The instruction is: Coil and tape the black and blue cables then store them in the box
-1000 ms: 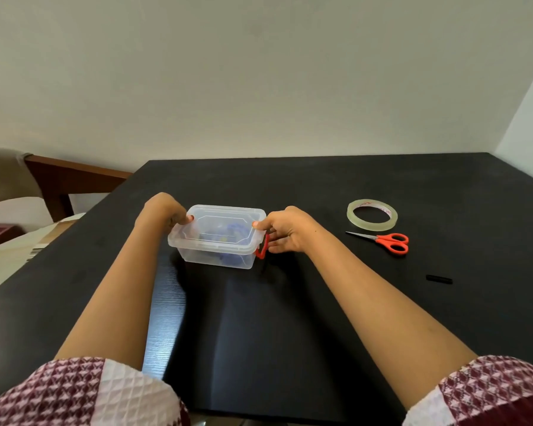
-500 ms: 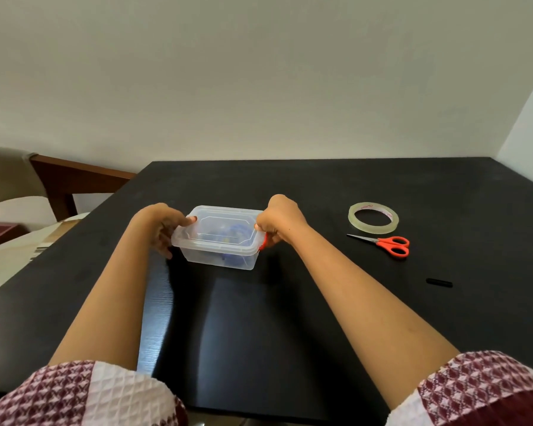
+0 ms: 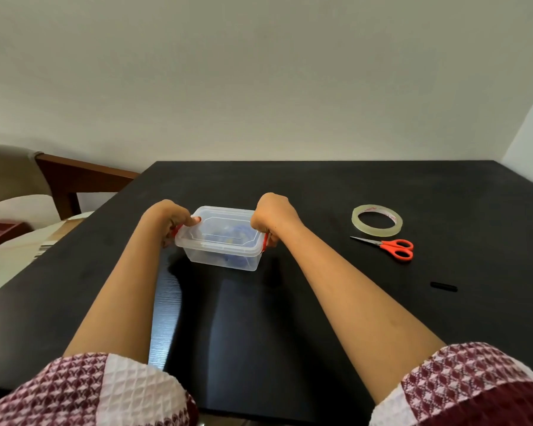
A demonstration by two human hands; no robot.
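Nearest the camera, two maroon-and-white patterned sleeves [image 3: 90,395] frame bare forearms that reach over the black worktop [image 3: 290,333] toward the box [image 3: 220,253]. The box is a small clear plastic tub standing flat with its lid [image 3: 222,229] on.

Right of the box and a little nearer lies a small black oblong piece [image 3: 443,286], well apart from it; what it is cannot be told.

The left hand [image 3: 166,218] grips the left end of the box. Its fingers [image 3: 166,239] curl round that end at a red latch [image 3: 175,231], and the thumb presses on the lid's corner. The right hand [image 3: 273,215] grips the right end, knuckles up, its fingers curled down beside the other red latch [image 3: 265,239].

Through the plastic a blue cable [image 3: 233,238] shows inside the box; the black cable cannot be made out.

Well right of the box lie orange-handled scissors [image 3: 388,245], blades pointing toward it. Just beyond them a roll of clear tape [image 3: 377,222] lies flat.

Beyond the box to its left stands a wooden chair [image 3: 74,176], and behind it rises a plain pale wall [image 3: 259,87].
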